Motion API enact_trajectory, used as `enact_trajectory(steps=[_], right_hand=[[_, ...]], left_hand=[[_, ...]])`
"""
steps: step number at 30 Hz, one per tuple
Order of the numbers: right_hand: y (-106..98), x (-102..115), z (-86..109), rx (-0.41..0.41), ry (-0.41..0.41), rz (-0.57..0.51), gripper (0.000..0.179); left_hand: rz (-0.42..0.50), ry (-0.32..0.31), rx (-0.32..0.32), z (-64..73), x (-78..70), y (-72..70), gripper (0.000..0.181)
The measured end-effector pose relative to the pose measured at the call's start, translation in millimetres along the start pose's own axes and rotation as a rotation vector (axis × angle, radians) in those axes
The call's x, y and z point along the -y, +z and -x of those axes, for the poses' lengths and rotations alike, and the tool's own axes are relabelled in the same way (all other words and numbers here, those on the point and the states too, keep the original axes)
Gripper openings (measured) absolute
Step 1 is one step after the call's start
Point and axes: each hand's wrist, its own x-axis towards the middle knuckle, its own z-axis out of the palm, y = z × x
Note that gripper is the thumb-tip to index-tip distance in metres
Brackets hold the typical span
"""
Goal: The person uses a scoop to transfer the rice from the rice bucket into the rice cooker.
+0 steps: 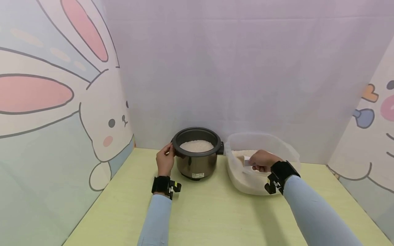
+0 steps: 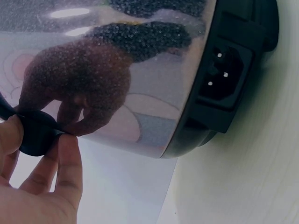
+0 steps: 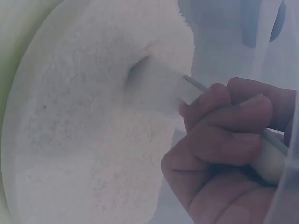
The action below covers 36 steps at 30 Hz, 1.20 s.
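Note:
A dark rice cooker [image 1: 197, 165] stands lidless near the back of the table, with white rice [image 1: 197, 146] inside. At its left side my left hand [image 1: 165, 160] pinches the small black side handle [image 2: 37, 133] between thumb and fingers. To the right is a translucent plastic bin [image 1: 246, 184] holding more rice [image 3: 70, 126]. Inside the bin, my right hand [image 1: 264, 160] grips the handle of a white scoop [image 3: 156, 86], fingers curled round it. The scoop's front end is sunk in the rice, so its contents are hidden.
A pale yellow-green table [image 1: 209, 218] carries both containers, which stand close together. Behind them hangs a plain pale curtain [image 1: 231, 75]. Rabbit-printed panels [image 1: 104, 136] flank the table. On the cooker's lower side is a power socket [image 2: 224, 77] with no cord in it.

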Motion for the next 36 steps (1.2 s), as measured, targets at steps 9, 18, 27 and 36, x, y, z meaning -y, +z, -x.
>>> enact_trajectory(steps=[9,18,27,36], right_hand=[[-4.1,-5.3,1.4,0.065,-0.004,-0.215,0.037],[-11.0,-11.7,1.7,0.096,-0.020,-0.393,0.044],[-16.0,-14.4,4.3,0.090,-0.020,-0.474,0.046],[-22.8,-18.5,7.6,0.058,-0.035,-0.601,0.046]], left_hand=[[-0.006,-0.001,-0.001,0.1,0.7,1.0,0.025],[-0.011,0.002,-0.005,-0.5,0.8,1.3,0.025],[-0.006,0.004,-0.006,-0.3,-0.2,1.2,0.024],[-0.005,0.004,-0.010,0.0,-0.1,1.4,0.024]])
